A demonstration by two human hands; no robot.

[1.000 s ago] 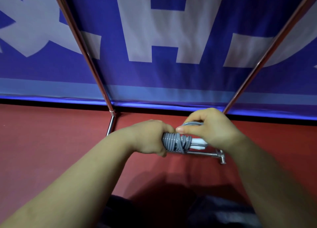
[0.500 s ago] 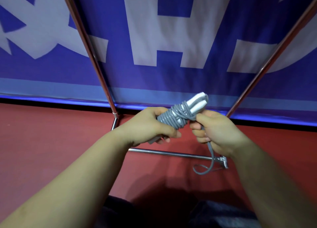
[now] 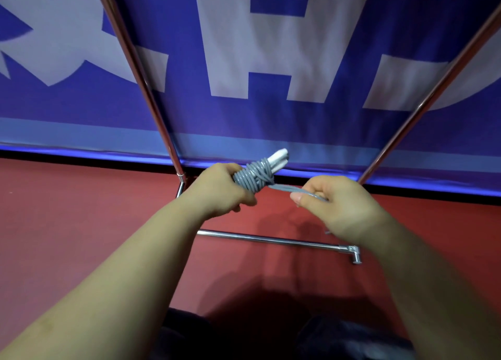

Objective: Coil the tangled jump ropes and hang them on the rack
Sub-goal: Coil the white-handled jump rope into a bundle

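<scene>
**Grey jump rope coiled in our left fist, tail drawn tight by our right**

We hold the grey jump rope (image 3: 253, 178) wound into a tight bundle, and our left hand (image 3: 221, 190) grips its lower end with fingers curled round the coils. Above that grip the two white handles (image 3: 279, 159) stick out of the wraps, pointing up and away from us. From the side of the bundle a short stretch of loose rope (image 3: 288, 189) runs taut across to our right hand (image 3: 337, 206), which pinches it between thumb and curled fingers; the two hands sit near each other but apart, joined only by that strand.

Below and beyond the grip, the chrome rack (image 3: 271, 239) stands on the red floor (image 3: 81, 224): its base bar lies under our hands, and its two slanted uprights rise on either side of the bundle. Behind the rack hangs a blue banner (image 3: 325, 48) with large white lettering. At the bottom edge, beneath our forearms, we see dark clothing (image 3: 339, 340).
</scene>
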